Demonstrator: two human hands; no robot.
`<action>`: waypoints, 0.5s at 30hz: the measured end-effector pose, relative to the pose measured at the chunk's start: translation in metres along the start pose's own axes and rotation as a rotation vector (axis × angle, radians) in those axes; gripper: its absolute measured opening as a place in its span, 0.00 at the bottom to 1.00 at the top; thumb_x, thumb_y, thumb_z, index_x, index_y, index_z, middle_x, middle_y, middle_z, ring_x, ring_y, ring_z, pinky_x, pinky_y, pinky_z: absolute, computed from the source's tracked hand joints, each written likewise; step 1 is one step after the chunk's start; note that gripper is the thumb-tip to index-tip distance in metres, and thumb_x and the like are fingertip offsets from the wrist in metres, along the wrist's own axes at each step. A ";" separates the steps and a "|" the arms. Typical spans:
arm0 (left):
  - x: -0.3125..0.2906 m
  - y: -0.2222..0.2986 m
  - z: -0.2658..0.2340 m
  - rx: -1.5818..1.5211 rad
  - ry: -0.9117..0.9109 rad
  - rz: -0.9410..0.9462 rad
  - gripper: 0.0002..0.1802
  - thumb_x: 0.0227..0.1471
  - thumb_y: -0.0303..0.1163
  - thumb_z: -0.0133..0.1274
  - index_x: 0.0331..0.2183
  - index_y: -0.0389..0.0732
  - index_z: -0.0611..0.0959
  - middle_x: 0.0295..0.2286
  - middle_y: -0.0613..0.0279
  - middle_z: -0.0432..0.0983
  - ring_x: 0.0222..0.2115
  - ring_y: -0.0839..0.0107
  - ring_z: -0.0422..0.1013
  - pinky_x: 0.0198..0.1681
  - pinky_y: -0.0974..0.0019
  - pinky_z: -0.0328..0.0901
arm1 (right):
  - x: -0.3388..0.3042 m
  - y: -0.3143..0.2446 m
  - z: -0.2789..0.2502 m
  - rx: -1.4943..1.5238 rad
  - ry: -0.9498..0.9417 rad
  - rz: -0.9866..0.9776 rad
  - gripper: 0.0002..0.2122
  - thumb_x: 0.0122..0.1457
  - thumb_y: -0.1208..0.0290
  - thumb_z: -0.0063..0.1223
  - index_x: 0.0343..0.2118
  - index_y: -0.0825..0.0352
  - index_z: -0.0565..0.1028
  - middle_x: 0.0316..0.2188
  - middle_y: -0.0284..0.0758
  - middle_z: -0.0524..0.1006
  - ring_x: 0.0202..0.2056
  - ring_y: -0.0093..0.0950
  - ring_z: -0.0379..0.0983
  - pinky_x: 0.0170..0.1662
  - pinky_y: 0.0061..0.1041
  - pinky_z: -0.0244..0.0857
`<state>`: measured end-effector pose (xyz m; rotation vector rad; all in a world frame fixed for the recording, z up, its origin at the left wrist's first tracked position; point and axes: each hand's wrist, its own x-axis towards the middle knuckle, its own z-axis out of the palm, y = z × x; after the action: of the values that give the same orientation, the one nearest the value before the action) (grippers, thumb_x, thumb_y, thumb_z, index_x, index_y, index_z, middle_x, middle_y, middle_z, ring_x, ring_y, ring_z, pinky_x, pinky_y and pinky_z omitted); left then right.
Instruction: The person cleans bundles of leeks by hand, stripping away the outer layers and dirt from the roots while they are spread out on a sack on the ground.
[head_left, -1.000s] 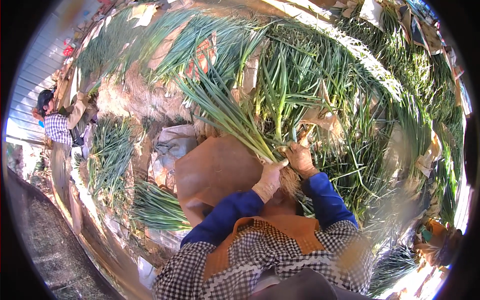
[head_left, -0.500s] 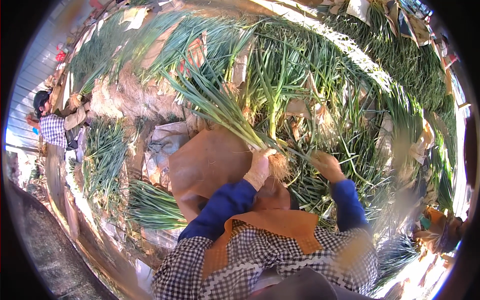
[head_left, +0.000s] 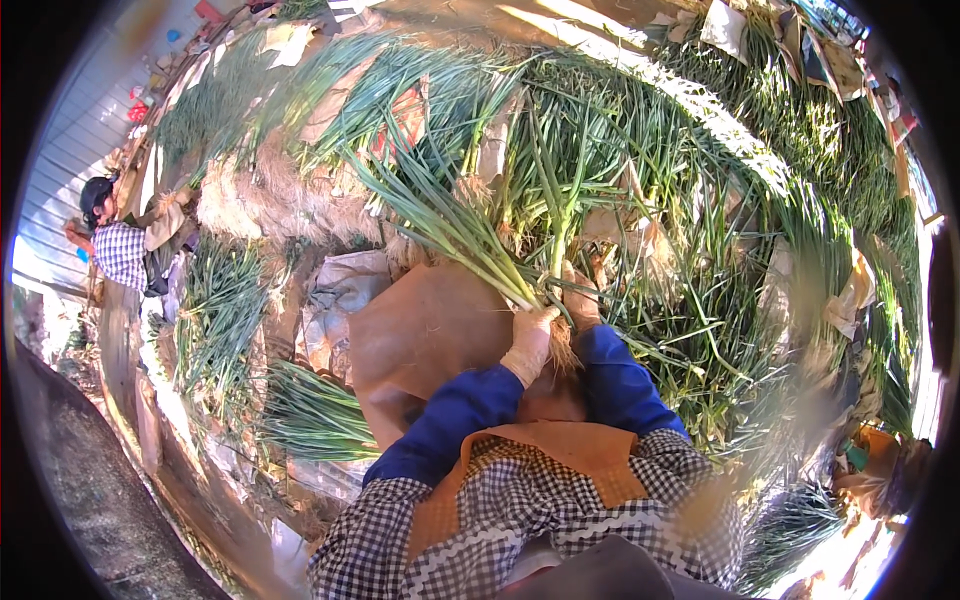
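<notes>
My left hand (head_left: 533, 335), in a pale glove, is closed around the lower white stems of a bunch of green onions (head_left: 462, 238). The leaves fan up and to the left, while the brown roots (head_left: 563, 349) hang below the grip, between my wrists. Close against the right side of that bunch is my right hand (head_left: 580, 297), its fingers bent in by the stems; what they pinch cannot be made out. Just beyond it a thicker green onion stalk (head_left: 560, 225) stands out from the pile. A brown apron sheet (head_left: 425, 325) spreads over my lap beneath the bunch.
Heaped green onions (head_left: 690, 330) cover the ground ahead and to the right. A root-ends-out row (head_left: 275, 195) lies at the far left, and another bundle (head_left: 315, 412) beside my left elbow. A co-worker (head_left: 122, 245) in checked clothing handles onions at the left edge.
My right hand has come in from the right to the base of the bunch. The left hand keeps its hold. The whole view has shifted slightly.
</notes>
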<state>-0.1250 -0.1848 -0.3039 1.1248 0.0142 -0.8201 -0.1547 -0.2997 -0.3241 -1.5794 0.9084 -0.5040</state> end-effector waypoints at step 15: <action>-0.015 0.059 -0.018 -0.550 -0.293 -0.609 0.13 0.50 0.37 0.40 0.30 0.38 0.76 0.21 0.56 0.73 0.19 0.62 0.71 0.22 0.59 0.69 | -0.014 -0.062 -0.028 0.280 -0.633 0.192 0.19 0.59 0.61 0.41 0.50 0.67 0.65 0.42 0.32 0.70 0.38 0.24 0.67 0.37 0.22 0.64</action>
<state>-0.0945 -0.1514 -0.2599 0.4630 0.3317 -1.4141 -0.1672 -0.3056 -0.2561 -1.2614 0.4692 0.0190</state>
